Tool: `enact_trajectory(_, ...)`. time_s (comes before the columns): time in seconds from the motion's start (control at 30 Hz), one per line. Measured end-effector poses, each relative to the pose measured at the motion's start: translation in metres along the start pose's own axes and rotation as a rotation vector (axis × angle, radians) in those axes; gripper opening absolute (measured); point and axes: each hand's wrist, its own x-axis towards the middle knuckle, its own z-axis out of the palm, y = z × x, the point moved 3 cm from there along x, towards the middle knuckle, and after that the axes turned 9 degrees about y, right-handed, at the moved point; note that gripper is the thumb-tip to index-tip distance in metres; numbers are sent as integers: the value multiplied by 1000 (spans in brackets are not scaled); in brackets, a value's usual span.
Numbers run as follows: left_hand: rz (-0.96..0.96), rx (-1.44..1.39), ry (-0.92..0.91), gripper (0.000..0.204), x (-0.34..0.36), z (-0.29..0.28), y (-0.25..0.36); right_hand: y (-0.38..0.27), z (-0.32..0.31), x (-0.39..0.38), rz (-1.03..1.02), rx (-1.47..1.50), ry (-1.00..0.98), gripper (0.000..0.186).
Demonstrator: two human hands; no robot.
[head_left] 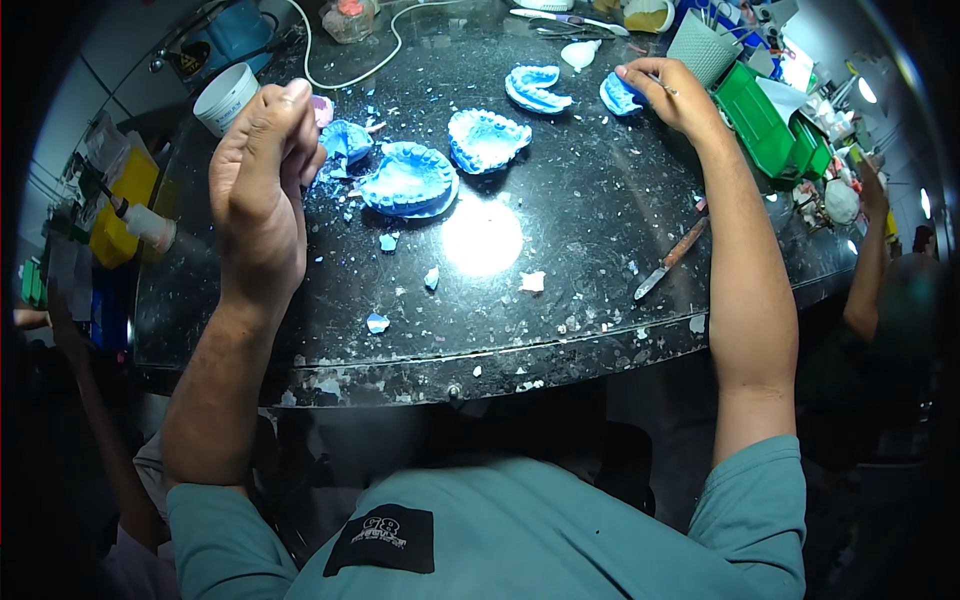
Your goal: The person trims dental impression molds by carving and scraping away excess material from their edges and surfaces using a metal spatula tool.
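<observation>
My right hand (668, 92) is at the far right, its fingertips closed on a small blue dental model (620, 97) at the table top. A thin, shiny sliver shows by its fingers, too small to name. Raised over the left side, my left hand (258, 175) has its fingers curled in; whatever they may hold is hidden. Beyond its fingertips lies a broken blue piece (348, 140), with a pink lump (322, 110) behind. Between my hands lie a large blue dental model (408, 182), a second one (487, 140) and a horseshoe-shaped one (538, 90).
A wooden-handled knife (672, 258) lies by my right forearm. Blue and white crumbs litter the black table (560, 235). A white tub (226, 98) stands at the back left, a green tray (755, 120) and a pale basket (703, 45) at the back right. Other people's arms show at both sides.
</observation>
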Motion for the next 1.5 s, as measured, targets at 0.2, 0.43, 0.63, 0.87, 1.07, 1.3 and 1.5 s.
enact_trajectory(0.2, -133, -178, -117, 30, 3, -15, -1, -76, -16, 12, -13, 399, 303, 35)
enact_trajectory(0.43, -162, -73, -33, 12, 7, -9, -13, -164, 14, -16, -328, 386, 2, 24)
enact_trajectory(0.63, 194, 833, -441, 36, 0, 1, -10, -150, 6, -11, -247, 452, 109, 24)
enact_trajectory(0.87, 254, 1006, -610, 35, -2, -2, -8, -163, 5, -12, -237, 416, 80, 21)
enact_trajectory(1.07, -58, 437, -297, 22, -4, 3, -10, -174, 3, -13, -339, 582, 150, 28)
enact_trajectory(1.3, 260, 101, -305, 29, -9, 5, -4, -210, -1, -31, -537, 616, 56, 45)
enact_trajectory(1.5, 227, 31, -398, 33, -11, 14, -2, -211, -3, -32, -597, 629, 163, 38)
